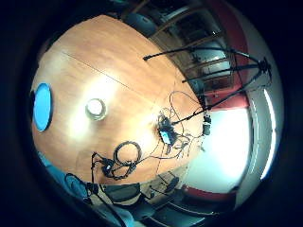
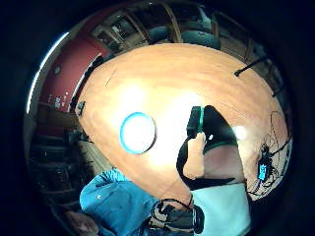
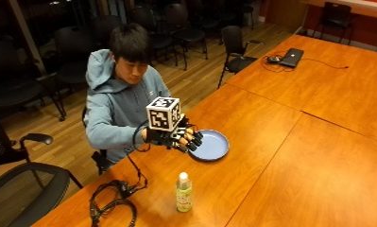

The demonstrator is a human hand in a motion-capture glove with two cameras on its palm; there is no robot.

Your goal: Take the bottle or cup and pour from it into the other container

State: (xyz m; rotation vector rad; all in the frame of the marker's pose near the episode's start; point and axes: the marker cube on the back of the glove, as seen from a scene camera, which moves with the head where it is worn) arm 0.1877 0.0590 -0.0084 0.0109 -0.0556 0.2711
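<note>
Outside view: a person sits at the near-left edge of a long wooden surface. The gloved right hand is raised above the surface, fingers loosely curled and holding nothing. It hangs just left of the blue plate and apart from the bottle.

The bottle stands upright, white cap on, near the front edge, right of a coil of black cable.

Little-finger palm view looks straight down: bottle cap seen from above, plate at the surface's edge, plus a tripod and a tangle of cables on the far side, which the outside view does not show.

Thumb palm view: plate again; the bottle cannot be made out there.

Count: one bottle, one plate, one gloved hand visible. The bare hand cannot be made out.

Room: wooden floor, many dark chairs behind the person, a laptop far right on the surface.
</note>
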